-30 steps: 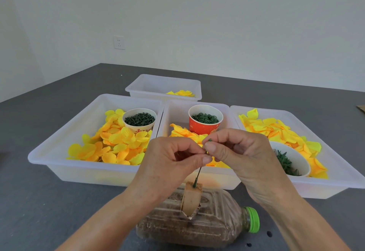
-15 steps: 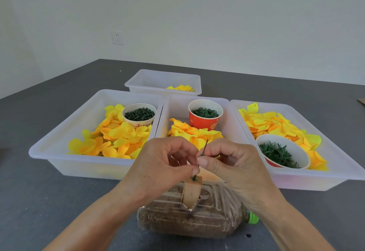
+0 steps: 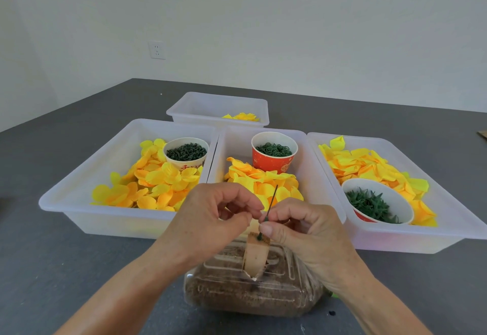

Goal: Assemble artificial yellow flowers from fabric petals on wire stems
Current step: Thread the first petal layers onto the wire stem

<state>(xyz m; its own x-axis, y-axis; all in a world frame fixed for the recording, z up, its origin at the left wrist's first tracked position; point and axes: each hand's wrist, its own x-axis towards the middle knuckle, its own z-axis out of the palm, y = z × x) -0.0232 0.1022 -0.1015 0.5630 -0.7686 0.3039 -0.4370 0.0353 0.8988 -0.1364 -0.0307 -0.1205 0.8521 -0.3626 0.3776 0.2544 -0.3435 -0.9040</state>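
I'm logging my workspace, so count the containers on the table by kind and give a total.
Trays: 4, first
Cups: 3, first
Bottle: 1
Total: 8

four tubs (image 3: pixel 126 150), three cups (image 3: pixel 274 162), one bottle (image 3: pixel 237 290)

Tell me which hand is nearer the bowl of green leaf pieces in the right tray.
Right. The right hand pinches the wire stem just left of the bowl; the left hand sits farther left, beyond the stem.
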